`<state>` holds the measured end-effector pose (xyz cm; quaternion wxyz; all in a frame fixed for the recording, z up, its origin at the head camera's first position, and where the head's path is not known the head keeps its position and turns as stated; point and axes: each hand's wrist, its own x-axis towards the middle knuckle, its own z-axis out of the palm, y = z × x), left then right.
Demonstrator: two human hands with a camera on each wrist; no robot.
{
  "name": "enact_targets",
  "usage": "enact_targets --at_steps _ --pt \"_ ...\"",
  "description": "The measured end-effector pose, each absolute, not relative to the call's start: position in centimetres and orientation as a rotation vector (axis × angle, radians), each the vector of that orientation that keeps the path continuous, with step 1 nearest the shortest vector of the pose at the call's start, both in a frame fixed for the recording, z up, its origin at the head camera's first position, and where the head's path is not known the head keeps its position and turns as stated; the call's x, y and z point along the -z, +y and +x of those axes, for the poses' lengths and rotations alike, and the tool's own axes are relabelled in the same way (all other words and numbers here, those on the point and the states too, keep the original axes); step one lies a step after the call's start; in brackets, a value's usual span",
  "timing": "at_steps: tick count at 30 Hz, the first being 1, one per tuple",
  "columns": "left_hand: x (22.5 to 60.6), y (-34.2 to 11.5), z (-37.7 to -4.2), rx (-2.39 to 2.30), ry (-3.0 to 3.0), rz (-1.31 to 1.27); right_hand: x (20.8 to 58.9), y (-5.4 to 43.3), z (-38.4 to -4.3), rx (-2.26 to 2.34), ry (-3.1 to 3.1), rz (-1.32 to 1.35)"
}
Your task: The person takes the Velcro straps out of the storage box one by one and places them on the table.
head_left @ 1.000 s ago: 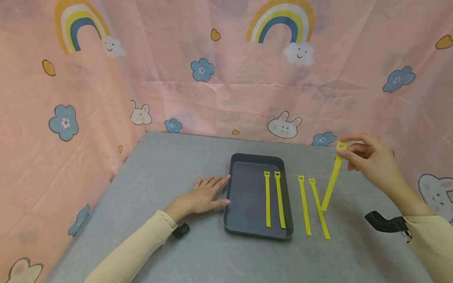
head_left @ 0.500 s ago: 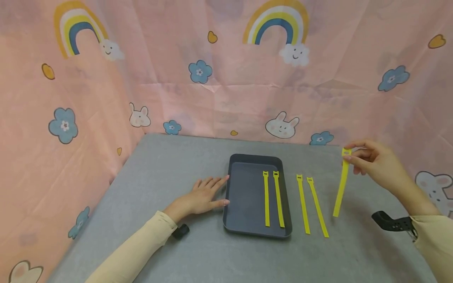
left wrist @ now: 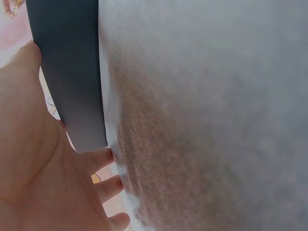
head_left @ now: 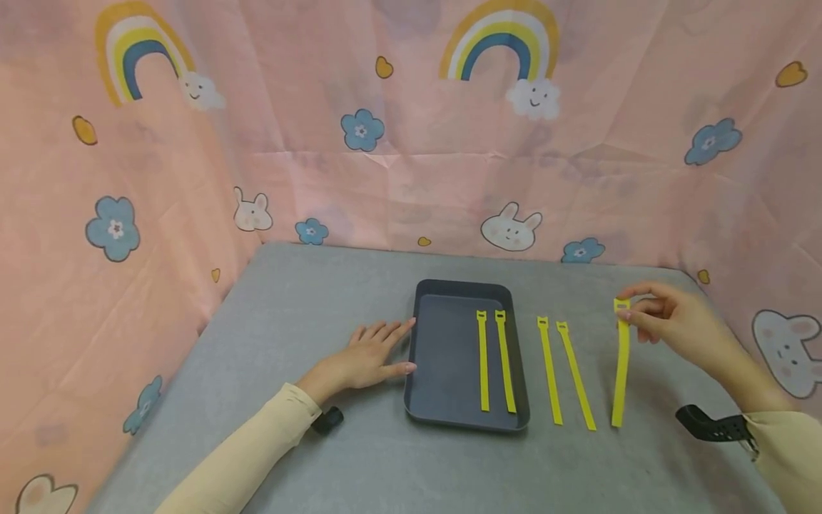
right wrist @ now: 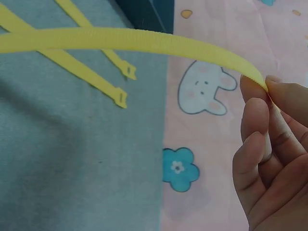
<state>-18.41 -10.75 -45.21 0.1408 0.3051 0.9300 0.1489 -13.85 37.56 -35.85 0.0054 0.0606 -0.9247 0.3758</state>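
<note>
My right hand (head_left: pixel 683 325) pinches a yellow hook-and-loop cable tie (head_left: pixel 621 375) by its slotted head, between thumb and fingertips. The strap hangs down on the right side, its tail close over the table; in the right wrist view the held tie (right wrist: pixel 134 41) bows across the top. Two more yellow ties (head_left: pixel 550 375) (head_left: pixel 579 382) lie on the table to its left. Inside the dark grey tray (head_left: pixel 443 357), two ties (head_left: pixel 484 368) (head_left: pixel 506 368) rest along its right side. My left hand (head_left: pixel 362 360), fingers spread, touches the tray's left wall (left wrist: pixel 67 72).
The grey table (head_left: pixel 308 285) ends at pink patterned cloth (head_left: pixel 411 178) at the back and sides. A black wrist strap (head_left: pixel 713 426) juts from the right sleeve, and a small black device (head_left: pixel 328 420) sits under the left wrist.
My right hand first shifted right with the cable tie, away from the two on the table, then came down so the strap hangs nearer the table. My left hand stays at the tray.
</note>
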Motion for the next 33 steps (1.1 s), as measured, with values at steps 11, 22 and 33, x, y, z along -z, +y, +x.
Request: enact_targets --at_steps 11,22,33 --pt "45.3 -10.8 -18.5 -0.423 2.684 0.875 37.5 37.0 -14.5 -1.193 -2.936 0.162" --pt "45.3 -11.0 -18.4 -0.434 2.685 0.869 38.9 37.1 -15.4 -1.152 -2.914 0.204" --pt "45.4 -10.9 -18.4 -0.436 2.684 0.873 40.0 37.1 -16.3 -1.140 -2.936 0.220"
